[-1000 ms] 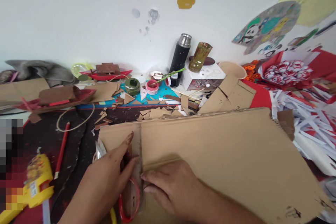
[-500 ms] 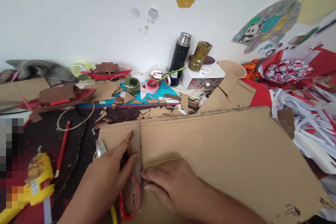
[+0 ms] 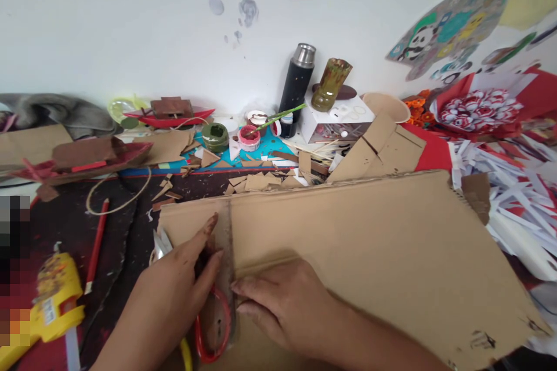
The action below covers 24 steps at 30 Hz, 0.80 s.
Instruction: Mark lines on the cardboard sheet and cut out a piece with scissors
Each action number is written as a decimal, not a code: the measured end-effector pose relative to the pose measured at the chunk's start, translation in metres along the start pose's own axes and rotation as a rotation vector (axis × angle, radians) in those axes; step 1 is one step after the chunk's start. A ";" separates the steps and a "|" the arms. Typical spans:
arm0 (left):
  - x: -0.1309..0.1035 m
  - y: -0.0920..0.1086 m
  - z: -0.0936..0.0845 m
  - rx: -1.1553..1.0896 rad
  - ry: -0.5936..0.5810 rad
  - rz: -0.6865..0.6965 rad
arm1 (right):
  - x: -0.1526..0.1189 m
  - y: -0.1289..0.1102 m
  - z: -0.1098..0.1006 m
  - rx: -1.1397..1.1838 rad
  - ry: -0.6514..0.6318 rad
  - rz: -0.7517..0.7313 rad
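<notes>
A large sheet of brown cardboard (image 3: 374, 243) lies before me, with a narrow see-through strip like a ruler (image 3: 224, 307) upright along its left part. My left hand (image 3: 178, 278) presses on the strip, index finger and thumb stretched out and apart; its other fingers are hidden. Under or beside that hand are scissors (image 3: 213, 336) with a red handle loop; their silver blades show past the knuckles. My right hand (image 3: 282, 295) is closed in a pinch at the strip's right edge. Whatever it grips is hidden by the fingers.
A yellow glue gun (image 3: 58, 295) and red pencil (image 3: 98, 246) lie left. Behind are model boats (image 3: 102, 156), paint pots (image 3: 215, 138), a black flask (image 3: 296, 90) and cardboard scraps (image 3: 261, 181). Paper strips (image 3: 517, 203) heap at right.
The view has shifted slightly, so the background sits a little higher and the left side further left. Both hands keep their places on the strip and cardboard.
</notes>
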State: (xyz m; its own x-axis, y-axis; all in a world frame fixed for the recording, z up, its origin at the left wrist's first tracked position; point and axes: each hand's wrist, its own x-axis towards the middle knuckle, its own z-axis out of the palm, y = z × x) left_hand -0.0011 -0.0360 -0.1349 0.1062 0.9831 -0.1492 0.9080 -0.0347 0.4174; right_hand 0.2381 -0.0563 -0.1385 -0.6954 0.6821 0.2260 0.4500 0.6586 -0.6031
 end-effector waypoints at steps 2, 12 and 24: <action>0.000 0.000 0.001 0.008 0.007 -0.007 | 0.000 0.001 0.000 0.000 -0.010 0.005; -0.001 0.003 0.000 -0.004 -0.012 -0.056 | -0.001 0.000 0.000 -0.001 -0.055 0.056; 0.002 0.012 -0.009 -0.015 -0.119 -0.160 | 0.000 0.003 0.000 0.101 0.007 0.086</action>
State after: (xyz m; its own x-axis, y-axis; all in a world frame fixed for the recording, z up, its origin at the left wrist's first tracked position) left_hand 0.0065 -0.0324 -0.1219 0.0094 0.9475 -0.3195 0.9111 0.1235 0.3932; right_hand 0.2392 -0.0545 -0.1398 -0.6527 0.7370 0.1757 0.4483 0.5626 -0.6946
